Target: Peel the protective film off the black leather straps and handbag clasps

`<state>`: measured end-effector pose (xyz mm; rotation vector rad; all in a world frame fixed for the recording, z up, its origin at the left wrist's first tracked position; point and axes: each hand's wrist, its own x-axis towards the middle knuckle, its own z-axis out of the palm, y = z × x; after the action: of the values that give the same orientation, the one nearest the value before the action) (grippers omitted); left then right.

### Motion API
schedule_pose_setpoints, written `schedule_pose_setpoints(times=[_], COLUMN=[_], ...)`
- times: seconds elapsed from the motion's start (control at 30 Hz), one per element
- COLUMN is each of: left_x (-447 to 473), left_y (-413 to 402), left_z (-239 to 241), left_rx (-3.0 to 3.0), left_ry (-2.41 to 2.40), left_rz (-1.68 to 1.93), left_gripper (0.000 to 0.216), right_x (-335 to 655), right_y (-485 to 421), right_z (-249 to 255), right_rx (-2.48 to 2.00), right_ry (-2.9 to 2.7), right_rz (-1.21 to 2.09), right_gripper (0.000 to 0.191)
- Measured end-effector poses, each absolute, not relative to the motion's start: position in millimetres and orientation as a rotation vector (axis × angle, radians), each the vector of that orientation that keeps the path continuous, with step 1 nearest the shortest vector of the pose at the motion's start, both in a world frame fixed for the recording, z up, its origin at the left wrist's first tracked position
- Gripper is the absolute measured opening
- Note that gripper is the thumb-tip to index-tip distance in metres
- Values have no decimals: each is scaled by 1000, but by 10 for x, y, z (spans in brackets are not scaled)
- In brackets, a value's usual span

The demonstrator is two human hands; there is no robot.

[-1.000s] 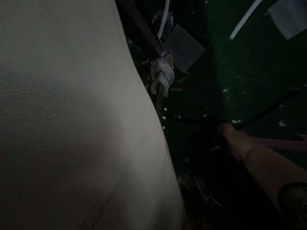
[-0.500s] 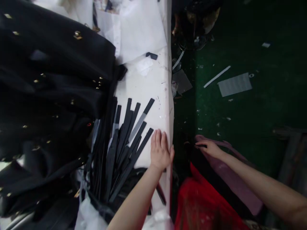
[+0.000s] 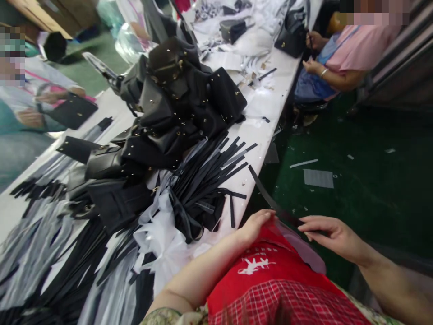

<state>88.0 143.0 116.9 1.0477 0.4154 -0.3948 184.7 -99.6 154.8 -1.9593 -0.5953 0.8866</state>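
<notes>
My right hand (image 3: 329, 232) is closed in a pinch over my lap, holding a dark flat strap (image 3: 265, 192). That strap runs up and left from the fingers, its far end near the table edge. My left hand (image 3: 259, 224) lies over the top of my red apron (image 3: 250, 266), fingers stretched out, close beside the strap; part of its fingers is hidden. Under the right hand, a mauve panel (image 3: 306, 250) rests on my lap. A fan of black straps (image 3: 209, 171) spreads on the white table (image 3: 267, 135) to the left of my hands.
Black handbags with gold studs (image 3: 182, 95) are heaped on the table. Strap bundles (image 3: 37, 243) and a crumpled white bag (image 3: 162, 239) lie at lower left. One co-worker (image 3: 352, 54) sits at upper right, others across the table. Scraps (image 3: 318, 178) litter the green floor.
My view has swung up and left, showing more table and people. My left hand has left the tabletop for my apron. My right hand now holds the strap raised above my lap.
</notes>
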Motion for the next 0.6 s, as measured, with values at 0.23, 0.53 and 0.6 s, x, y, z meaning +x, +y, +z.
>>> schedule_pose_setpoints(times=[0.23,0.53,0.6], left_x=[540,12,-62], left_y=[1859,2148,2196], left_z=[1439,1546,1546], left_rx=[466,704,721], left_ry=[405,447,467], left_rz=[28,463,511], left_gripper=[52,55,54], right_x=[1720,1849,1900], right_y=[-447,61,164], right_z=[1773,1769,1802], right_rx=[-1828,-1811,-1813], right_ry=[-748,-911,-957], right_rz=[1252,1487,1527], right_gripper=[32,36,38])
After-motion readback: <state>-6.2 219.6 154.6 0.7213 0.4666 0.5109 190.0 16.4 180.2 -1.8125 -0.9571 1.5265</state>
